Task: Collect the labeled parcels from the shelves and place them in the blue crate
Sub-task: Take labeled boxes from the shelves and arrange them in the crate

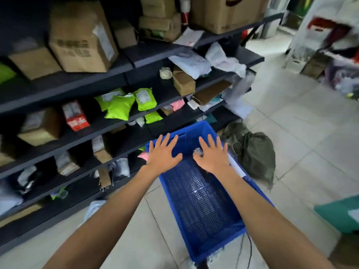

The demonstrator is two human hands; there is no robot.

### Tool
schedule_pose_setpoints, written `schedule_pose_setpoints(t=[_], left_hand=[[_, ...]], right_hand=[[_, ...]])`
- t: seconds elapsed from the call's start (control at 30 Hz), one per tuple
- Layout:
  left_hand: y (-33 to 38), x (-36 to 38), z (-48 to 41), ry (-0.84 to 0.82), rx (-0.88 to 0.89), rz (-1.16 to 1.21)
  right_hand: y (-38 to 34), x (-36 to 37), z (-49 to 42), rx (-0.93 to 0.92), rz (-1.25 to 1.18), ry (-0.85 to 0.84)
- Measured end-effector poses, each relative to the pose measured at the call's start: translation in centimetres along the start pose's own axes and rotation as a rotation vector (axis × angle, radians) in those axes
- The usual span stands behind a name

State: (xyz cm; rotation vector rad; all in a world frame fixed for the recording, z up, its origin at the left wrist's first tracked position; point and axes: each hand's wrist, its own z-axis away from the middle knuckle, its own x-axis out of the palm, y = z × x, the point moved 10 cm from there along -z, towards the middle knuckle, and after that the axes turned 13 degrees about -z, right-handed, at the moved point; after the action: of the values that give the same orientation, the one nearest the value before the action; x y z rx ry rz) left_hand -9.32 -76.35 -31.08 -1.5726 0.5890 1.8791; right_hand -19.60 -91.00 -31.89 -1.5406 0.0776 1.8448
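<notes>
The blue crate (202, 206) stands on the tiled floor in front of the dark shelves (116, 121). Both my arms reach out over it. My left hand (164, 152) hovers with fingers spread above the crate's far left corner and holds nothing. My right hand (212, 155) is spread over the far end too, and a small grey-white parcel (198, 151) shows under its thumb; whether the hand touches it I cannot tell. Lime-green labeled parcels (120, 105) lie on the middle shelf, with brown boxes (81, 37) above.
A green cloth bag (254, 152) lies on the floor right of the crate. White and grey mailers (194, 63) crowd the shelf's right end. A teal item (342, 214) sits at the right edge, with more goods at the far right. A cable runs under the crate's near end.
</notes>
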Motion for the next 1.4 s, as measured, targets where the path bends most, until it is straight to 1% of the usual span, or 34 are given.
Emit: schedule_pose_setpoints(t=[0.1, 0.2, 0.4, 0.5, 0.6, 0.7, 0.8, 1.03, 1.17, 1.23, 1.4], left_hand=[[-8.1, 0.8, 7.3, 0.011, -0.146, 0.088], [-17.1, 2.4, 16.0, 0.018, -0.315, 0.127], [-35.1, 5.4, 33.9, 0.019, -0.706, 0.211], [-41.3, 5.2, 41.7, 0.069, -0.856, 0.229], [-45.3, 4.3, 46.8, 0.128, -0.965, 0.227], [-48.4, 3.9, 50.0, 0.17, -1.05, 0.244], [-51.4, 4.2, 51.6, 0.171, -1.112, 0.252], [-58.4, 5.1, 50.8, 0.177, -1.209, 0.276], [-61.7, 5.9, 50.4, 0.154, -1.272, 0.298], [-63.2, 6.3, 50.9, 0.155, -1.309, 0.317], [-67.6, 8.8, 53.6, 0.123, -1.399, 0.38]], right_hand=[[-8.6, 2.7, 2.1, -0.12, 0.024, -0.032], [-18.9, 7.0, 4.9, -0.269, 0.05, -0.081], [-40.1, 16.2, 11.4, -0.564, 0.115, -0.187], [-48.4, 19.6, 15.1, -0.694, 0.125, -0.247], [-55.1, 22.5, 18.1, -0.813, 0.151, -0.292], [-60.4, 24.6, 20.1, -0.889, 0.162, -0.316], [-64.2, 26.6, 20.7, -0.949, 0.182, -0.341], [-71.5, 31.6, 17.4, -1.002, 0.189, -0.406], [-75.3, 34.7, 16.7, -1.028, 0.223, -0.487], [-77.4, 36.2, 16.8, -1.043, 0.232, -0.514], [-83.3, 39.1, 17.7, -1.123, 0.187, -0.521]])
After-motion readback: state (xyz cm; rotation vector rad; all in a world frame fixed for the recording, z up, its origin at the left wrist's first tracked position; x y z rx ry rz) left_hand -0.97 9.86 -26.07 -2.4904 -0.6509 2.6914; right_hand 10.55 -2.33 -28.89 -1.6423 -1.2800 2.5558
